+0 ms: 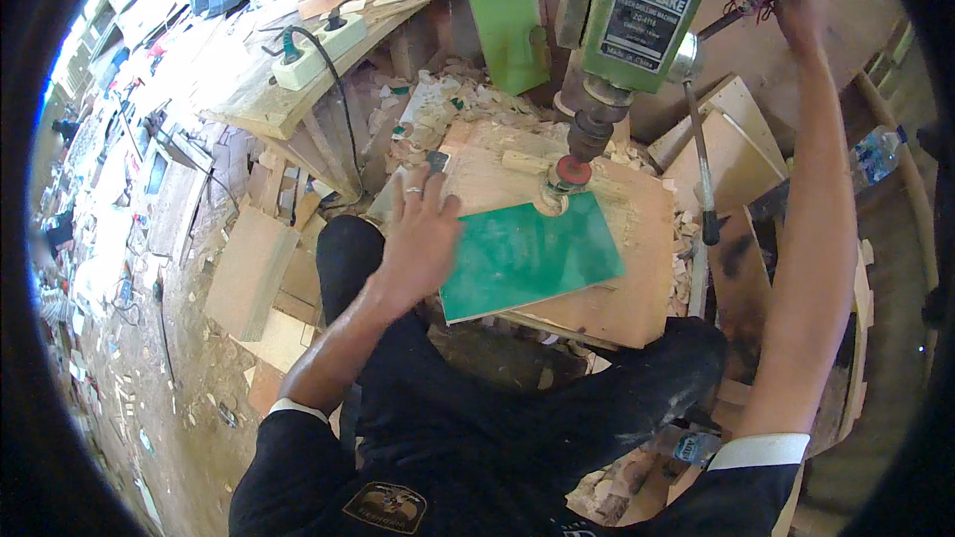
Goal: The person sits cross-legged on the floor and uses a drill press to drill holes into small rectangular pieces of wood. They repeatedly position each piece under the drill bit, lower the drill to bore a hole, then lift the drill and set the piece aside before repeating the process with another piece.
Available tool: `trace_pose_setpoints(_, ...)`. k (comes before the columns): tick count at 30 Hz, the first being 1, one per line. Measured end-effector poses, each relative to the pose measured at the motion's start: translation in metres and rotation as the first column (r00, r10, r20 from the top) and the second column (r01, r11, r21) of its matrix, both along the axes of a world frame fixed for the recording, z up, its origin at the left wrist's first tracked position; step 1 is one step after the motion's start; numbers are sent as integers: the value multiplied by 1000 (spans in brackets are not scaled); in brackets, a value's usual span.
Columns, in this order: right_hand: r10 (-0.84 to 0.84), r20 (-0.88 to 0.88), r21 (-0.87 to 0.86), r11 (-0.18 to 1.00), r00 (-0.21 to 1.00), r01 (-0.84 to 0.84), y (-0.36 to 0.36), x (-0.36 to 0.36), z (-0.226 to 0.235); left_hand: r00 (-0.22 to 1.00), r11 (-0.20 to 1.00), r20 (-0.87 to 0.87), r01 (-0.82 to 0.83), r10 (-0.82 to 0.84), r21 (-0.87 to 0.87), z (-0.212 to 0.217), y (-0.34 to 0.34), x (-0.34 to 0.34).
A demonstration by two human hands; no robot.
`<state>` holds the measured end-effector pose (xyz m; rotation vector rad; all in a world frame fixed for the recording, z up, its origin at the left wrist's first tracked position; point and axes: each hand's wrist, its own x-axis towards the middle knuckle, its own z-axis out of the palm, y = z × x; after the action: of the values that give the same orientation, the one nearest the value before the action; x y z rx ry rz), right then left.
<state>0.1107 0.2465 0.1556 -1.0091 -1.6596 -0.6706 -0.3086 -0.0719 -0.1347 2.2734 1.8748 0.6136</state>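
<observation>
A flat green panel lies on the wooden work board in front of me. Its far edge has a round, pale notch, right below the red hole saw in the chuck of a green drill press. The saw sits just above or at the notch; I cannot tell whether it touches. My left hand is beside the panel's left edge, fingers stretched out and slightly apart, a ring on one. My right hand is raised to the side of the drill press head, near some reddish wires, its fingers mostly hidden.
A feed lever hangs right of the chuck. Wood shavings surround the board. At the left, a wooden bench carries a power strip with a plugged-in cable. Board offcuts lie by my left knee, a plastic bottle at the right.
</observation>
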Motion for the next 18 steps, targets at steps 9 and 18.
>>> trace_pose_setpoints(9,358,-171,-222,894,918,-390,9,9,-2,714,716,55,694,-698,77,-17,48,145)
trace_pose_setpoints(18,401,-160,-149,893,902,-424,0,6,-3,688,684,67,725,-722,-78,-42,75,158)
